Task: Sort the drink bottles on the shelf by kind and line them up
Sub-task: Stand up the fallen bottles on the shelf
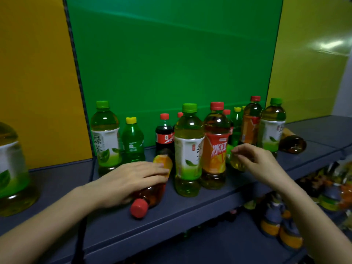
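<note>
Left-edge green tea bottle (11, 168) is cut off; lower-shelf bottles (272, 225) blur.

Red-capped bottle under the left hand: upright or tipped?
Tipped. The red-capped bottle lies on its side on the shelf, cap toward the camera, left hand over its body.
</note>
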`<state>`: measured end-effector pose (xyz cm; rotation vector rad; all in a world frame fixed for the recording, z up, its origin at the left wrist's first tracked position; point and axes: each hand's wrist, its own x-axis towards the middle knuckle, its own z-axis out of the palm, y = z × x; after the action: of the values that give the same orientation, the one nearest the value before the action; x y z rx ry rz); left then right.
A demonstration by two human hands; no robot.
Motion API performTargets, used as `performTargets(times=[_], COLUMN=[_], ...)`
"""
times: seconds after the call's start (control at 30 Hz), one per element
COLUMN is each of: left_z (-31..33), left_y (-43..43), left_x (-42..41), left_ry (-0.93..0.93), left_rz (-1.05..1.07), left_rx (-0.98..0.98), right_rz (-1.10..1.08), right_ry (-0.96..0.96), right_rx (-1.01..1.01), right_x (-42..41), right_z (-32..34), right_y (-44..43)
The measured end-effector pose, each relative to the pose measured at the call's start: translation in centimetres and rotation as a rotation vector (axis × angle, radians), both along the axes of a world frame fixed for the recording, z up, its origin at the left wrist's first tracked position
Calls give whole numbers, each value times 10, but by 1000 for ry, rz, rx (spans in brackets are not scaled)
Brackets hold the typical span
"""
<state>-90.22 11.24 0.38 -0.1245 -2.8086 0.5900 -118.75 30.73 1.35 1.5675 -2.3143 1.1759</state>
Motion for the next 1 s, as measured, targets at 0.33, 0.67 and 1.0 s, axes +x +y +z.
performTargets(times=[0.33, 0.67, 1.0], left_z=[-6, -7, 36], left_y=[33, 60, 54], left_x=[-20, -21, -47], left_ry=[235, 896, 1104], left_rz=[146, 301, 566], left_rx=[163, 626, 744], right_rz=[-179, -119, 491], right_ry=[302, 162, -627], right_rx=[628, 351, -270], right_x=[-58, -82, -56], right_z=[11, -3, -34], right_y=[-84, -72, -74])
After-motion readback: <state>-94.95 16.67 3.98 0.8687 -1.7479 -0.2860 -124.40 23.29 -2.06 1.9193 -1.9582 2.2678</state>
